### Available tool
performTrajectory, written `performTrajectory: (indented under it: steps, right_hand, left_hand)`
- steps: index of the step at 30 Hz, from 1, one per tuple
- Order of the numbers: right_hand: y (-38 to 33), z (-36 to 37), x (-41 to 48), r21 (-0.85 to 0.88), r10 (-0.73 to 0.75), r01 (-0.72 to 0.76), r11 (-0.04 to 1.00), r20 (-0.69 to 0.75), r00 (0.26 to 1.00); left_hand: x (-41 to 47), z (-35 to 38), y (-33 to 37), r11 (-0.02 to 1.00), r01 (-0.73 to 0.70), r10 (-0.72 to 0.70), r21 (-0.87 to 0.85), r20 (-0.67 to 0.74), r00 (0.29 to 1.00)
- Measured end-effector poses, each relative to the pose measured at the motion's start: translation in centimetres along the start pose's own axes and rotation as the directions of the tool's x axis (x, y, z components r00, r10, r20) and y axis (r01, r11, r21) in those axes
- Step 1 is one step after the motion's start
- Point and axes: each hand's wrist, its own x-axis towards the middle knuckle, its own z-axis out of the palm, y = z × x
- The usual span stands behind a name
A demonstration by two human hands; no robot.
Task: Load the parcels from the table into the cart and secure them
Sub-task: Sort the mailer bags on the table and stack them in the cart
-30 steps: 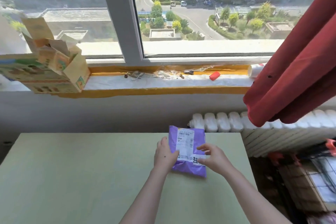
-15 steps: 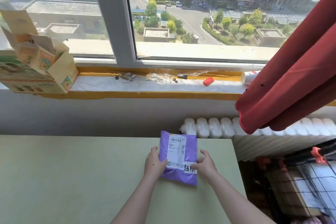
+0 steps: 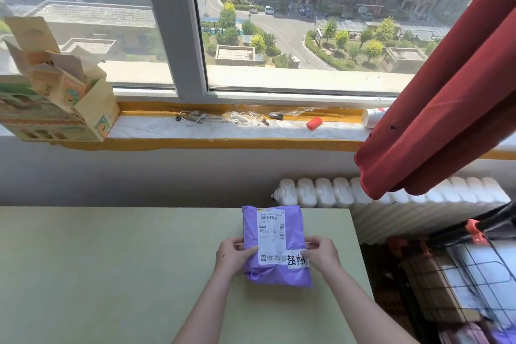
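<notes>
Your left hand (image 3: 233,255) and right hand (image 3: 321,255) grip the purple parcel (image 3: 275,243) by its two sides, thumbs on its labelled top, at the right end of the green counter (image 3: 111,274). The black wire cart (image 3: 499,218) stands to your right, beside the white radiator (image 3: 321,193).

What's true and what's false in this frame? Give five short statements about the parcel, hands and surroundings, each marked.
1. The left hand and right hand grip the purple parcel by its sides. True.
2. The parcel's shipping label faces down. False: the white label faces up.
3. The parcel is near the right edge of the table. True.
4. The curtain is blue. False: the curtain is red.
5. The wire cart stands left of the table. False: the cart is on its right.
</notes>
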Motion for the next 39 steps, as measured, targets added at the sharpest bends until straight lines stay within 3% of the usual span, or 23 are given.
performTrajectory:
  steps: [6, 14, 19, 27, 39]
  right_hand:
    - [-0.5, -1.7, -2.0, 0.201, -0.106, 0.113, 0.973, -0.045, 0.993]
    - [-1.1, -4.9, -7.2, 0.287, -0.247, 0.290, 0.913, -0.178, 0.953]
    - [-0.9, -7.7, -10.8, 0.283, -0.291, 0.385, 0.879, -0.322, 0.901]
    - [0.9, -12.1, -16.2, 0.229, -0.378, 0.491, 0.841, -0.401, 0.834]
    - [11.1, -17.3, -25.7, 0.141, -0.270, 0.440, 0.887, -0.615, 0.741]
  left_hand:
    - [-0.9, -0.7, 1.2, 0.993, -0.096, 0.097, -0.074, 0.013, 0.995]
    - [-4.6, -1.6, 4.9, 0.949, -0.306, 0.308, -0.077, 0.016, 0.951]
    - [-8.0, -1.4, 7.9, 0.909, -0.392, 0.401, -0.140, 0.043, 0.915]
    - [-13.2, 0.9, 10.7, 0.838, -0.489, 0.518, -0.241, 0.070, 0.853]
    - [-22.9, 7.9, 8.7, 0.779, -0.572, 0.626, -0.258, 0.279, 0.728]
